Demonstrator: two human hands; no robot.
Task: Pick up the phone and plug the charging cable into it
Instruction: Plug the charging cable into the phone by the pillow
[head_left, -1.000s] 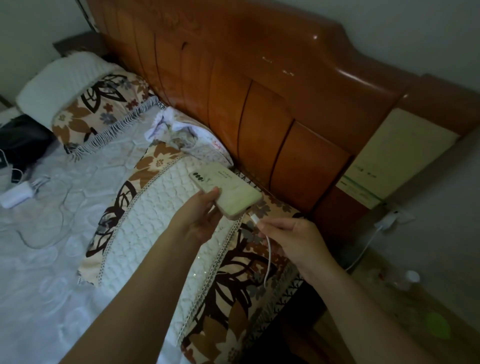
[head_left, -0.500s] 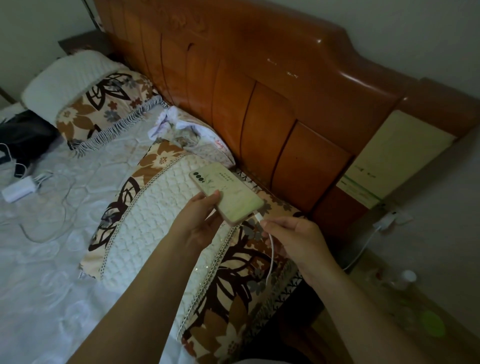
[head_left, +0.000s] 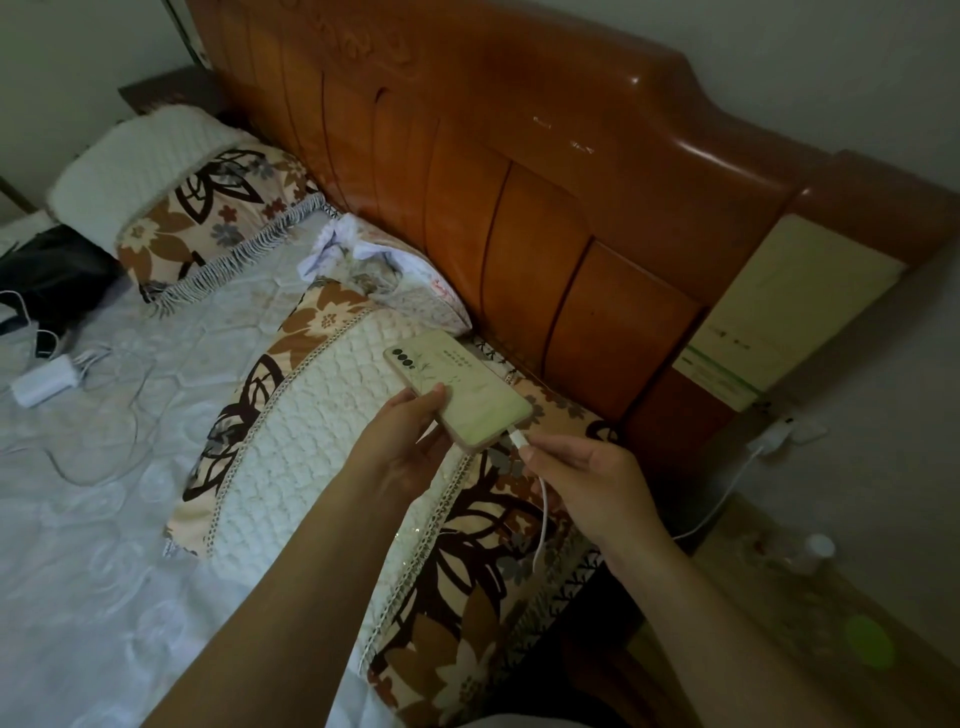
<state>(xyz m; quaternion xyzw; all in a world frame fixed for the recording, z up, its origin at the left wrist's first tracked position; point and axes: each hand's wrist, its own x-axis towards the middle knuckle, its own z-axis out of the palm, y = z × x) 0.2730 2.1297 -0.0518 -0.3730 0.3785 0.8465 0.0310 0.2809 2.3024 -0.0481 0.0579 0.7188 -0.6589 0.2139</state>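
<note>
Now the left hand (head_left: 402, 449) grips the phone (head_left: 460, 395) while the right hand (head_left: 592, 488) pinches the cable (head_left: 543, 512) plug at its bottom edge.

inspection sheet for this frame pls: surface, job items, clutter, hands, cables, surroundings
Surface: pale quilted bedspread; floral brown-and-cream pillow beneath the hands.
Job's things: pale green phone, back side up, held above that pillow; white charging cable plug at its bottom edge, full seating cannot be told.
Clutter: white power adapter, black bag, crumpled white cloth.
Grippers: left hand holds the phone; right hand pinches the plug.
Cables: white cord hangs from the plug; loose wires by the adapter.
Surroundings: glossy wooden headboard, wall socket.
</note>
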